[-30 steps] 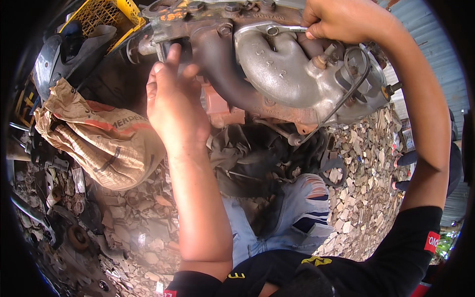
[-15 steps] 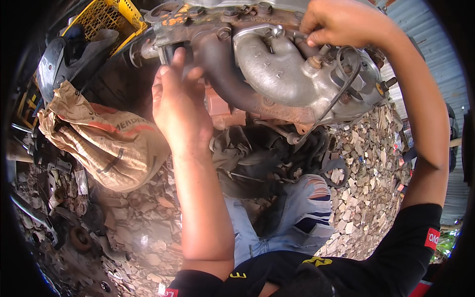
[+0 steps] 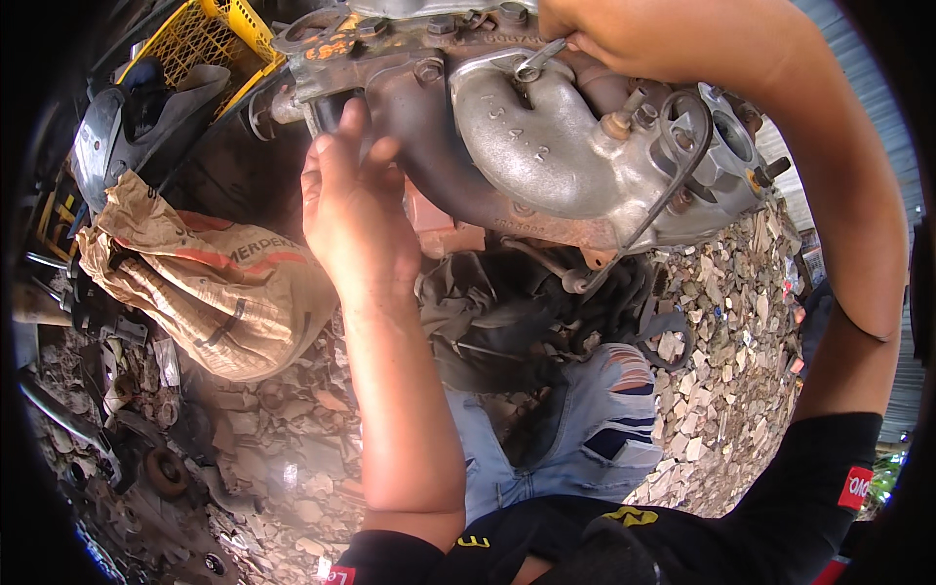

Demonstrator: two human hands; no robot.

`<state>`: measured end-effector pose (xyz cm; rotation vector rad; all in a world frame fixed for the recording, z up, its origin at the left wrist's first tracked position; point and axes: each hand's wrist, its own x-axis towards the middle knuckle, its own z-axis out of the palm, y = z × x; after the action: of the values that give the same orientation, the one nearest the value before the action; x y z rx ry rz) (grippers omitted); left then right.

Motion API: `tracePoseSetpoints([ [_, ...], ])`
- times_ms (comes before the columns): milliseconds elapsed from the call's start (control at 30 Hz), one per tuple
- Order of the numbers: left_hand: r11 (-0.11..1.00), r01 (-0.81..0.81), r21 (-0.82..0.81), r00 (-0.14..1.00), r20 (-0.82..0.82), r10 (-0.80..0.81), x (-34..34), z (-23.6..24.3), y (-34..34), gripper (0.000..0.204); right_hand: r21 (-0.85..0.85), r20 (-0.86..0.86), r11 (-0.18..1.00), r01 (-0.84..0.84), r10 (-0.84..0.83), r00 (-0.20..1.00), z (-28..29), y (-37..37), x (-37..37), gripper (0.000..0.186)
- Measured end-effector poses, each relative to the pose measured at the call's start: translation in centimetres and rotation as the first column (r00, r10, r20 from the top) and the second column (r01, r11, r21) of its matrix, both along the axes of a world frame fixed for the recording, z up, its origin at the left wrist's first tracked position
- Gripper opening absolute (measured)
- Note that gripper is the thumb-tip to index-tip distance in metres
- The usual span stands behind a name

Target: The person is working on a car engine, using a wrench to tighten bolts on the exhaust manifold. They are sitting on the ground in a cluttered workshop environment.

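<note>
My right hand (image 3: pixel 624 34) is closed on a wrench (image 3: pixel 548 53) at the top of a grey, curved intake manifold (image 3: pixel 546 146). The wrench's end sits at a bolt on the manifold's upper flange; the rest of it is hidden in my fist. My left hand (image 3: pixel 356 205) is raised at the left end of the engine, palm turned up. Its fingers are apart, close to a dark cylindrical part (image 3: pixel 341 109), and I see nothing held in them. Between the hands curves a rusty brown exhaust manifold (image 3: pixel 414 127).
A brown sack (image 3: pixel 214 292) slumps at the left, below a grey plastic cowl (image 3: pixel 102 136) and a yellow crate (image 3: pixel 195 44). Stone chips (image 3: pixel 721 361) cover the ground. A thin dark hose (image 3: pixel 673 190) loops over the manifold. Dark cloth (image 3: pixel 468 312) lies beneath the engine.
My right hand has moved left along the engine's top, and the wrench end now shows at the flange bolt. My left hand has hardly moved. The view has shifted slightly.
</note>
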<state>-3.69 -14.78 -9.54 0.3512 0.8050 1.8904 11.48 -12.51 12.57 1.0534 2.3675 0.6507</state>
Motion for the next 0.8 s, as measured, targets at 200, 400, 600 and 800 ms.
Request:
tracePoseSetpoints([
  [200,1.0,-0.004,0.001,1.0,0.005,0.004,-0.1,0.0,0.1,0.028,-0.067,0.039,0.996,-0.056,0.058,0.998,0.6,0.8,-0.3,0.016],
  [400,0.999,-0.018,0.043,1.0,0.016,0.017,-0.3,-0.4,0.1,0.034,-0.123,0.017,0.982,0.142,-0.141,0.99,1.0,0.5,-1.5,0.018],
  [600,0.999,-0.022,0.04,1.0,0.015,0.021,-0.2,-0.5,0.3,0.032,-0.197,-0.069,0.968,0.154,-0.17,0.983,1.5,0.6,-0.7,0.022],
  [800,0.998,-0.016,0.061,1.0,0.021,0.015,-0.5,-1.0,0.4,0.031,-0.256,-0.259,0.962,0.09,-0.158,0.953,-1.6,2.7,2.8,0.023],
])
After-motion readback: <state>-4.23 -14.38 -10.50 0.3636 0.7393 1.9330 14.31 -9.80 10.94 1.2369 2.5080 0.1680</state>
